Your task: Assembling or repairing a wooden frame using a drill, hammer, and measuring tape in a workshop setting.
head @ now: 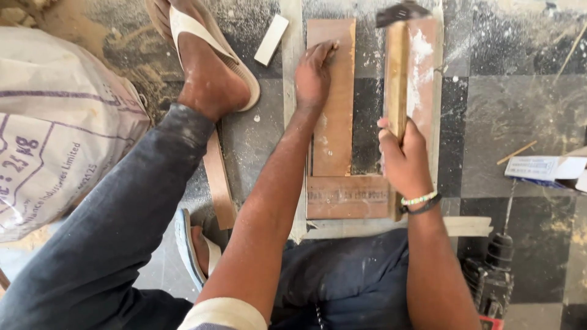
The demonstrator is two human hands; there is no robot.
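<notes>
Two hands are used: the left hand point(313, 73) is pressed flat, fingers spread, on the brown wooden frame board point(333, 122); the wooden-handled hammer point(396, 79) is gripped by the right hand point(403, 156) and is best swung squarely.

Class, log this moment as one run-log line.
left hand: pressing wooden strip | right hand: gripping hammer, raised | floor: dusty

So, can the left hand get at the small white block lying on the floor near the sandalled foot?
Probably yes. The left hand rests flat on the brown wooden strip, holding nothing, and the small white rectangular block lies just beyond it to the left, with only bare dusty floor between.
</notes>
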